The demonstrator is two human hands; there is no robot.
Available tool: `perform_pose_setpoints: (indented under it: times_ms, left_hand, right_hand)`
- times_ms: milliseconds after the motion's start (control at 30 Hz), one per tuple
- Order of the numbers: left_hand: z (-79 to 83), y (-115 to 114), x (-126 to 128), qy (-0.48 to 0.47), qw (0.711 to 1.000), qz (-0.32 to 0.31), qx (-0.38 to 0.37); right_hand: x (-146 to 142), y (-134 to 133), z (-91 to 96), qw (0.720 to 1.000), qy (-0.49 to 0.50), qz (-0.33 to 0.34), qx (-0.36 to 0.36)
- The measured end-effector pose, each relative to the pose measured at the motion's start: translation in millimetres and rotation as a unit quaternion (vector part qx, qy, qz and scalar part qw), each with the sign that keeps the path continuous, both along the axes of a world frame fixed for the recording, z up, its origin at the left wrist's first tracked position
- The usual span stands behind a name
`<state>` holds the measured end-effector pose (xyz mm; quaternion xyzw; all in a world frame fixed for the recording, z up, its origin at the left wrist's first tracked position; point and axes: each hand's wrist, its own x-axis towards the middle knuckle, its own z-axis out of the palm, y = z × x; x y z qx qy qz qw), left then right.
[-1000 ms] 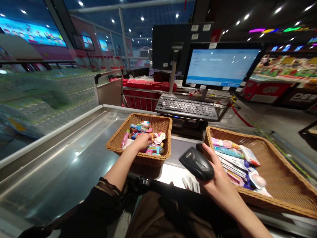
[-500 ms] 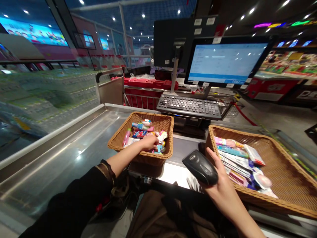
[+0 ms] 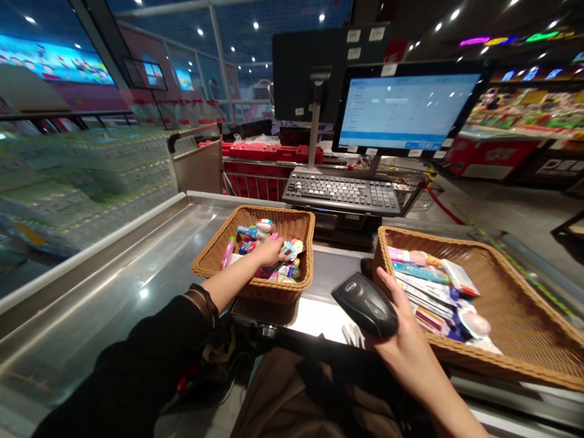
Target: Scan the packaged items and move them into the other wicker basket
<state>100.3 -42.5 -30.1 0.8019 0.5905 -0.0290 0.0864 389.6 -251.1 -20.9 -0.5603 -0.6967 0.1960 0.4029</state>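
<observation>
My left hand (image 3: 270, 250) reaches into the left wicker basket (image 3: 207, 258), its fingers closed on a small light-blue packet (image 3: 287, 250). Around it in that basket lie a pink tube-shaped item (image 3: 227, 252), a blue bottle-like item (image 3: 249, 232) and several other small colourful packages. My right hand (image 3: 396, 328) grips a black barcode scanner (image 3: 365, 304), held above the counter between the two baskets. Beside that hand stands the right wicker basket (image 3: 524, 304), with several packaged goods in its left part, among them a white and red box (image 3: 460, 277).
A keyboard (image 3: 340, 191) and a lit monitor (image 3: 410, 112) stand behind the baskets. The metal counter (image 3: 159, 267) has a raised rim on the left. Beyond it are a shopping cart (image 3: 255, 179) and stacked bottle packs (image 3: 68, 182).
My left hand has lifted slightly within the left basket, and a light-blue packet now shows at its fingertips. My right hand keeps its hold on the scanner. The view has shifted a little.
</observation>
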Motion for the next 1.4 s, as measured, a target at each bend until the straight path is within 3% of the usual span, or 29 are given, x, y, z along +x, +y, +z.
perform_pose_setpoints:
  times_ms: [167,333,600,867,1100,1400]
  left_hand:
    - [-1.5,-18.4,0.0,0.132,0.991,0.007,0.017]
    - [0.3,-18.9,6.0,0.150,0.989,-0.005,0.014]
    - [6.3,-15.7,0.4,0.082,0.995,-0.004,0.055]
    - [31.4,-22.7,-3.0,-0.081,0.978,-0.069,0.180]
    - [54.0,-35.6,-4.2,-0.062,0.948,-0.110,0.291]
    - [52.5,-40.6,10.3,-0.090,0.919,-0.176,0.340]
  right_hand:
    - [2.7,2.0,-1.1,1.000,-0.007,0.010,0.000]
    - [1.5,3.1,-0.3,1.000,0.003,0.001,-0.002]
    - [-5.4,2.0,7.0,1.000,0.000,-0.002,0.013]
    - [-2.0,21.3,24.1,0.998,-0.032,-0.018,0.056]
    - [-4.2,36.6,38.6,0.993,-0.079,-0.021,0.090]
    - [-13.3,33.4,47.5,0.986,-0.119,-0.026,0.112]
